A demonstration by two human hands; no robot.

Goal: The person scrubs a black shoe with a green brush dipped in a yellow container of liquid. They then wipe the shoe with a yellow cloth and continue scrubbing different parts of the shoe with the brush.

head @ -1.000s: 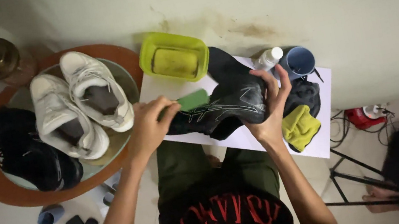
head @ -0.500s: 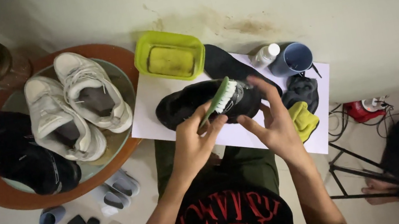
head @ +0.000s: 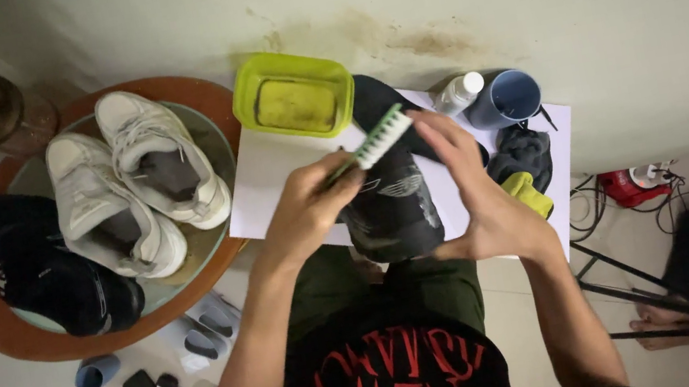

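1. Right hand (head: pixel 482 197) clamped on black shoe (head: pixel 394 208), held over lap, long axis running away from body.
2. Left hand (head: pixel 309 204) grips green-handled brush (head: pixel 377 138); bristles touch the shoe's far end.

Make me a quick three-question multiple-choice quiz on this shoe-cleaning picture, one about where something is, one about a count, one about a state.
1. Where are the white sneakers?
A. on the round tray
B. in the green tub
C. on the white sheet

2. How many white sneakers are there?
A. one
B. two
C. four

3. What does the left hand hold?
A. nothing
B. a brush
C. a phone

Answers: 1 A, they lie on the tray beside the dark shoes. 2 B, a pair lies side by side. 3 B, its fingers grip the brush handle over the black shoe held by the right hand.
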